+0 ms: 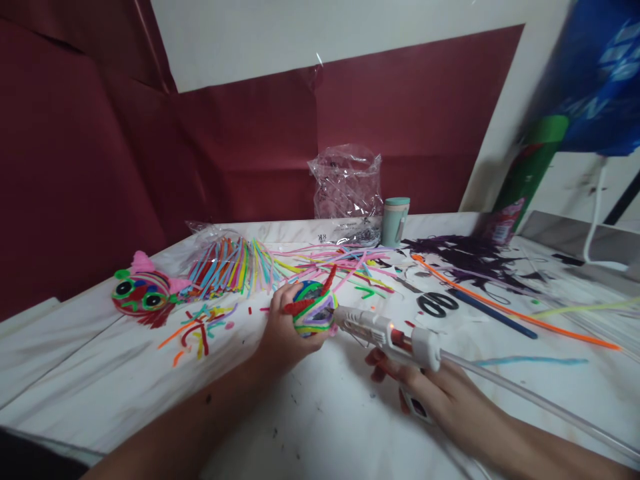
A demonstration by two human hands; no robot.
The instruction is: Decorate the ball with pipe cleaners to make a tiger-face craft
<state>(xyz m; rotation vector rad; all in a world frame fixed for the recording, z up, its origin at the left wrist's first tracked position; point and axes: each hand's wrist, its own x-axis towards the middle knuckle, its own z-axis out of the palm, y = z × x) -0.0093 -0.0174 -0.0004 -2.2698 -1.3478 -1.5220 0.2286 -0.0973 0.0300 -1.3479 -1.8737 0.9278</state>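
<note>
My left hand grips a round craft piece covered in bands of green, purple, blue and yellow pipe cleaner, with red pieces sticking out of it. Wrapped around the handle of a white hot glue gun is my right hand. The gun's nozzle meets the right side of the craft piece, or lies just in front of it; I cannot tell which. A small orange light glows on the gun, and a long clear glue stick runs out of its back.
A finished-looking face ornament lies at left, near cut pipe cleaner bits. Behind are bagged pipe cleaners, a clear plastic bag and a green cup. Scissors, an orange pipe cleaner and purple scraps lie right.
</note>
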